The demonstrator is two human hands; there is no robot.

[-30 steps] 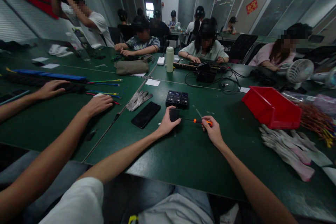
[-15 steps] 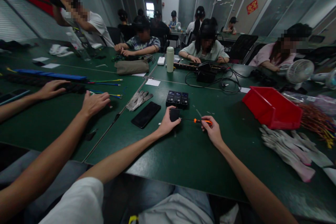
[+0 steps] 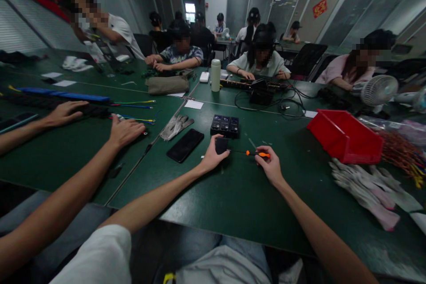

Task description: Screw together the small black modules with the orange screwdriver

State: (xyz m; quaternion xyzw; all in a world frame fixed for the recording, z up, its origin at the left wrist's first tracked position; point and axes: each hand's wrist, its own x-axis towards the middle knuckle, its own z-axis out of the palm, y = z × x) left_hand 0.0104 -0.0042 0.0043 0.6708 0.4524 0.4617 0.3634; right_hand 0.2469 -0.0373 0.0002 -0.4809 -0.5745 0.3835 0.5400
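Observation:
My left hand [image 3: 213, 156] is closed around a small black block [image 3: 221, 145], thumb on its near side. From the right, my right hand [image 3: 270, 165] grips a screwdriver [image 3: 262, 154] with an orange and black handle. Its thin shaft points left, and the tip meets the block's right side beside my left thumb; what exactly it touches there is too small to tell. Just behind the block lies a black compartment box [image 3: 224, 125] with small bright parts in it. A black phone [image 3: 185, 145] rests left of my left hand.
Crumpled work gloves [image 3: 176, 127] lie behind the phone. At right are a red bin [image 3: 346, 135], more gloves [image 3: 366, 191] and bundled wires [image 3: 402, 155]. A co-worker's hands [image 3: 124, 131] work among cables at left. A pale bottle [image 3: 215, 75] stands farther back.
My hands and the block barely move; the screwdriver handle looks slightly turned in my right fingers. The co-worker's nearer hand at left has shifted a little to the right.

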